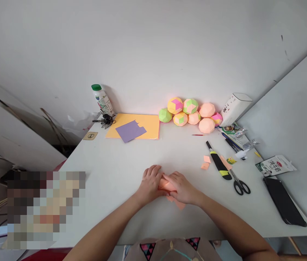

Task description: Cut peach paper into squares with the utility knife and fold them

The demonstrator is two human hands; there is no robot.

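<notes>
Between my two hands, just above the front part of the white table, is a peach folded-paper piece point(167, 185). My left hand point(151, 185) curls around its left side, and my right hand point(182, 186) presses on it from the right with bent fingers. Much of the piece is covered by my fingers. A peach paper part point(179, 205) shows below my hands; whether it is joined to the piece I cannot tell. Small peach paper pieces point(205, 165) lie to the right of my right hand, beside a black and yellow utility knife point(220, 166) and scissors point(239, 185).
Several faceted paper balls point(207, 125) are piled against the wall. Left of them lie orange sheets point(153, 127), a cut purple sheet point(128, 131), keys point(107, 120) and a bottle point(103, 101). At right are a white holder point(234, 108), a milk packet point(275, 165) and a black case point(284, 201).
</notes>
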